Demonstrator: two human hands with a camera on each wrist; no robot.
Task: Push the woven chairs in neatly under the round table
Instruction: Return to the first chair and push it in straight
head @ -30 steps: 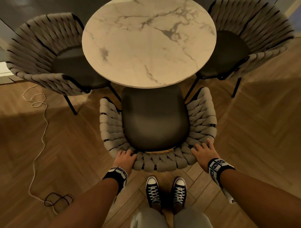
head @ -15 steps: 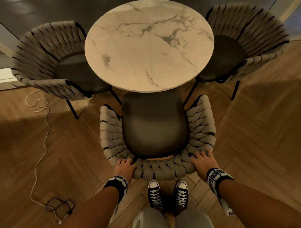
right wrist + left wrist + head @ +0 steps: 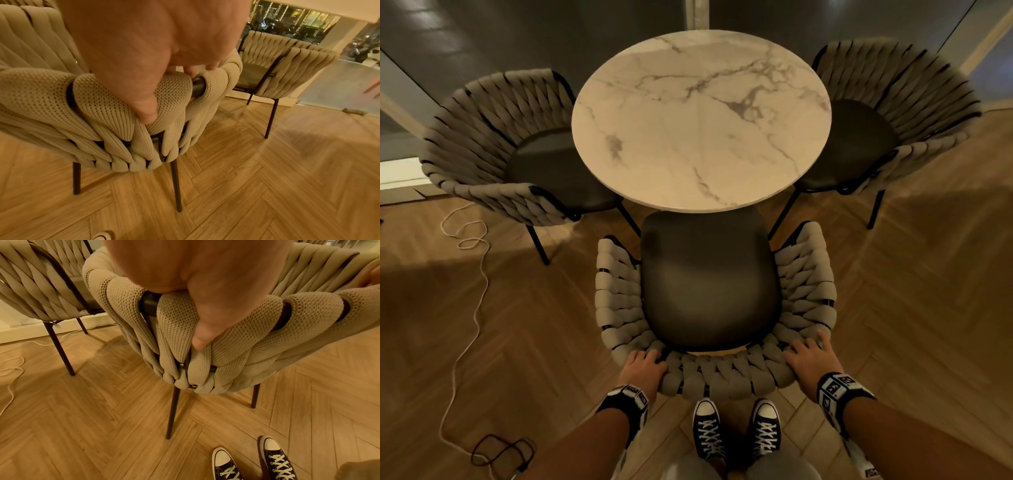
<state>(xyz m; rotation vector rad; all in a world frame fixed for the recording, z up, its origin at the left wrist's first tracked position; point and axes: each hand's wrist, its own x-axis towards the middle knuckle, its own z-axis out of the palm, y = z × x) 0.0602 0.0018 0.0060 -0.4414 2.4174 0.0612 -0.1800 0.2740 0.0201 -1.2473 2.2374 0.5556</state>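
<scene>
A round marble table (image 3: 702, 120) stands in the middle. The near woven chair (image 3: 722, 377) has its dark seat (image 3: 709, 281) front tucked just under the table edge. My left hand (image 3: 643, 366) grips the left of its top rim, and my right hand (image 3: 808, 359) grips the right. In the left wrist view the left hand (image 3: 195, 272) lies over the rim, with its thumb (image 3: 200, 340) pressed on the woven back (image 3: 236, 340). The right hand (image 3: 144, 48) holds the rim the same way. A left woven chair (image 3: 493, 144) and a right woven chair (image 3: 914, 113) sit partly under the table.
A pale cord (image 3: 472, 308) trails over the herringbone wood floor (image 3: 911, 308) at the left and ends in a black cable coil (image 3: 503, 448). My shoes (image 3: 709, 435) stand just behind the near chair. A wall and glass panels lie beyond the table.
The head view has tilted up, so table and chairs sit lower in the picture. Both hands stay on the near chair's rim, and the seat's overlap with the table looks unchanged.
</scene>
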